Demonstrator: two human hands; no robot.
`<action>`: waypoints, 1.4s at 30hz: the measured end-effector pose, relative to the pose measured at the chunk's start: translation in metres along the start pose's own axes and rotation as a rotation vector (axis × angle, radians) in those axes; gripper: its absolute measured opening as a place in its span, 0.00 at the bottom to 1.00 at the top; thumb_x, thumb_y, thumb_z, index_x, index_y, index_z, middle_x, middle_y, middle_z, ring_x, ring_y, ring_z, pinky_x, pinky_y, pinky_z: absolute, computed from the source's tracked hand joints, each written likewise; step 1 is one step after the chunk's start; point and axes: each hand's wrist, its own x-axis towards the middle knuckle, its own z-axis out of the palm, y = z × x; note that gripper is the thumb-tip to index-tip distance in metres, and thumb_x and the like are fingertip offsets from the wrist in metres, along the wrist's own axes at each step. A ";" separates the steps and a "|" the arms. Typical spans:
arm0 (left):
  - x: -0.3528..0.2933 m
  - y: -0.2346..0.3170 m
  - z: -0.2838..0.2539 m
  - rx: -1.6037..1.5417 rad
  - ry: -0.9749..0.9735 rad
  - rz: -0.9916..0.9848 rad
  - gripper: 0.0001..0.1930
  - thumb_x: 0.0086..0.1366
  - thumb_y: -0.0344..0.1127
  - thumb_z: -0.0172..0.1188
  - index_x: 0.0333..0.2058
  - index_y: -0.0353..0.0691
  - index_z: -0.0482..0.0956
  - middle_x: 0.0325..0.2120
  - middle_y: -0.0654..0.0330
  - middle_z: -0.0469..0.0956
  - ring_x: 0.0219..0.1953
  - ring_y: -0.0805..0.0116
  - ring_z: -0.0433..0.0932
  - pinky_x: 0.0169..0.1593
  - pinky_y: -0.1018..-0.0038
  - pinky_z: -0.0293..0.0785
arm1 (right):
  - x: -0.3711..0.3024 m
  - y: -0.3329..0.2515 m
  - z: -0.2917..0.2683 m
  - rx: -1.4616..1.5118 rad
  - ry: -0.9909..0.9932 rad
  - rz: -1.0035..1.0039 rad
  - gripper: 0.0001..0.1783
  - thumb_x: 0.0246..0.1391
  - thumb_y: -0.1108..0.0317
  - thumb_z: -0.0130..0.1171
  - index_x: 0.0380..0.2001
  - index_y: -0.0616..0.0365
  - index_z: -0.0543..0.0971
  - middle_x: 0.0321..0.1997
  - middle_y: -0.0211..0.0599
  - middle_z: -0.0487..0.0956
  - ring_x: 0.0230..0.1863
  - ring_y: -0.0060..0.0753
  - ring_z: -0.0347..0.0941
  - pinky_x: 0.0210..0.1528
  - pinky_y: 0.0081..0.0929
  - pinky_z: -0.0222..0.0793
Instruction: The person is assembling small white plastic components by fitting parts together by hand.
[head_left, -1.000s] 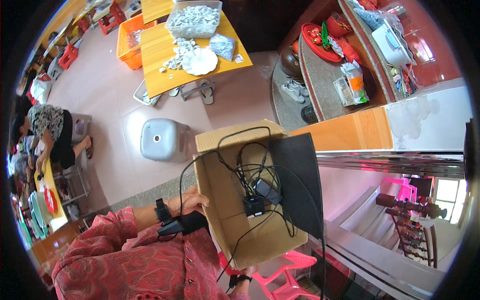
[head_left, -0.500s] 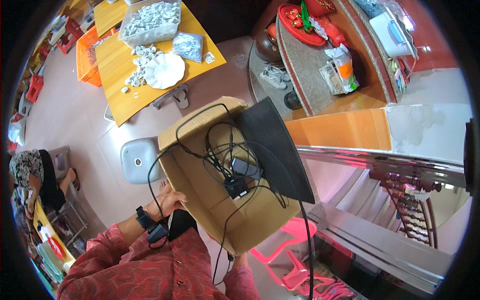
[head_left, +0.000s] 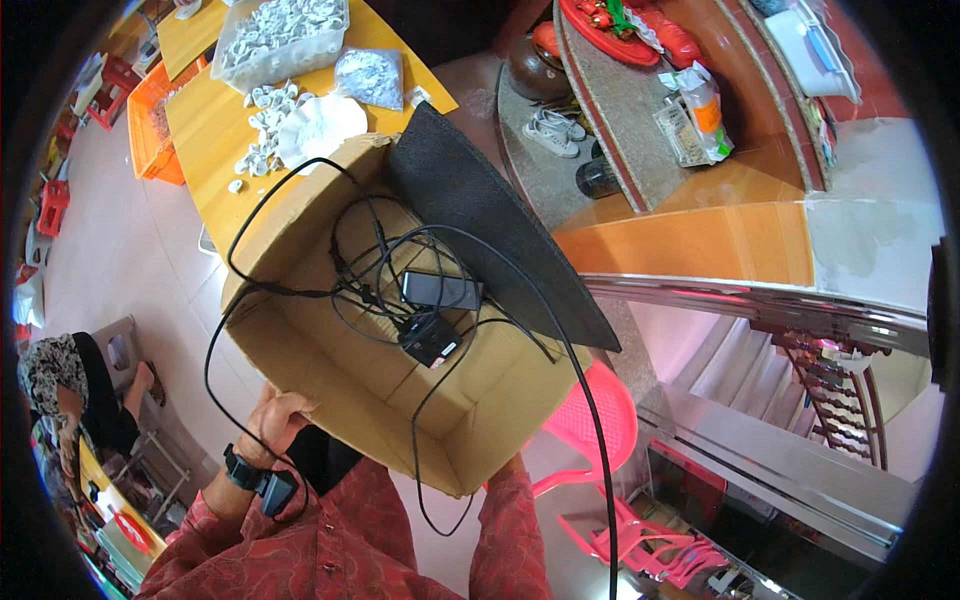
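Observation:
An open cardboard box (head_left: 470, 436) is held tilted in front of me. My left hand (head_left: 274, 418) grips its near left side, thumb over the edge, with a black wristband on the wrist. My right hand (head_left: 508, 470) is mostly hidden behind the box's near right corner; its fingers do not show. Inside lie a small black device (head_left: 430, 340), a dark rectangular block (head_left: 441, 290) and looped black cables (head_left: 350, 235). Some cable hangs over the sides. A flat dark panel (head_left: 490, 220) stands along the box's far right side.
Beyond is a yellow table (head_left: 205, 130) with a clear bin (head_left: 230, 75) of small white pieces. Curved stone steps (head_left: 610, 110) rise at the far right. A metal railing (head_left: 760, 480) and pink chairs (head_left: 600, 420) are to the right. Another person (head_left: 90, 390) sits at far left.
The box has moved left and turned in my hands, the dark panel swinging with it. My left hand moved left and nearer. More of the pink chair shows.

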 end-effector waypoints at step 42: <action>0.083 -0.108 0.006 0.356 -0.364 -0.011 0.36 0.50 0.18 0.58 0.60 0.39 0.62 0.49 0.60 0.72 0.47 0.69 0.72 0.48 0.72 0.73 | -0.092 0.005 -0.101 0.062 0.098 -0.013 0.31 0.62 0.48 0.52 0.61 0.55 0.65 0.63 0.34 0.68 0.63 0.37 0.64 0.62 0.36 0.60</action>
